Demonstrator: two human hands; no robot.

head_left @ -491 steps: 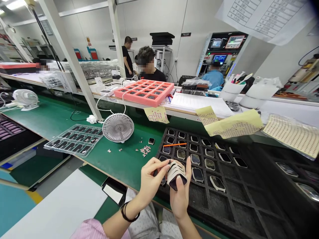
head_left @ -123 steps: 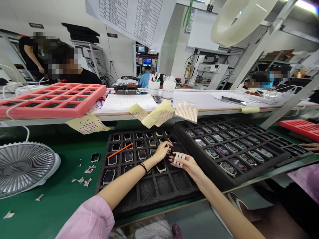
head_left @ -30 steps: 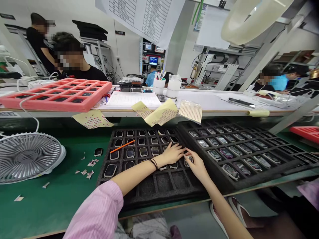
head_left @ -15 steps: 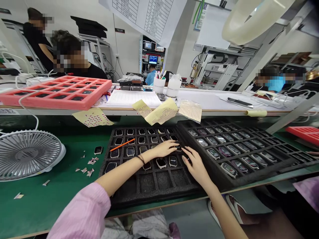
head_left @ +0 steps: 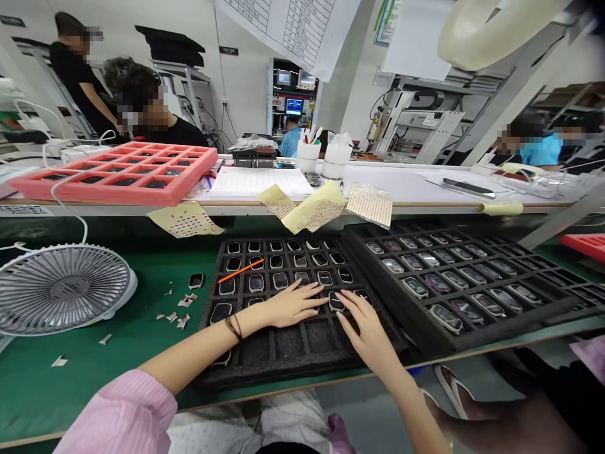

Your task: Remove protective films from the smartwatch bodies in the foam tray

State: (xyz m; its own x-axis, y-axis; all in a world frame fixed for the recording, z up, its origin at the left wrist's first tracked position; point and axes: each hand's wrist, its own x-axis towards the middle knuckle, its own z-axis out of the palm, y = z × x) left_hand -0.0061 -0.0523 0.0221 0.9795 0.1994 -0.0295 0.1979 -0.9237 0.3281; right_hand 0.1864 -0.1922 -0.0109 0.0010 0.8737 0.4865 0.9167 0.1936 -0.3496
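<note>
Over the near half of the foam tray (head_left: 307, 364), both my hands sit further left than half a second ago; third-row watches (head_left: 324, 277) now uncovered. Left hand (head_left: 295, 308) spread flat, right hand (head_left: 365, 321) fingers outstretched at the fourth-row watch (head_left: 335, 301), which lies in its pocket. Both loose, gripping nothing. Edges: tray front runs near the bench (head_left: 38, 391) edge; second tray (head_left: 416, 323) just beside its right side. Room for me: front-row pockets, green strip leftward, shared with scraps (head_left: 189, 299) and fan (head_left: 69, 289).
</note>
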